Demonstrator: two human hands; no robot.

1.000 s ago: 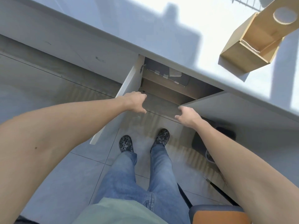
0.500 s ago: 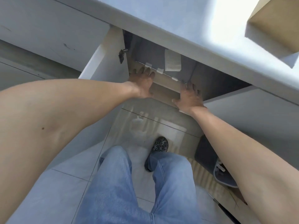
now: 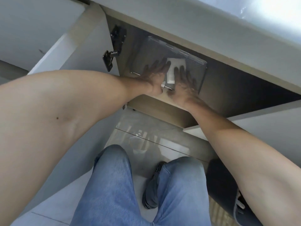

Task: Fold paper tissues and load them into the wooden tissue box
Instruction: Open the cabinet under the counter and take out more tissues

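Inside cabinet | left hand (image 3: 156,74), right hand (image 3: 184,84) flank white tissues (image 3: 175,69)

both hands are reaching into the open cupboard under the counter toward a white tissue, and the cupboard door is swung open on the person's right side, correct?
Not quite: the head view shows the cupboard door swung open on the person's left. The rest holds: left hand and right hand reach toward the white tissue.

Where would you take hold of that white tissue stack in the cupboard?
By its two long side edges, one hand on each, coming in from the open cupboard front. The white tissue stack lies narrow between the left hand and right hand.
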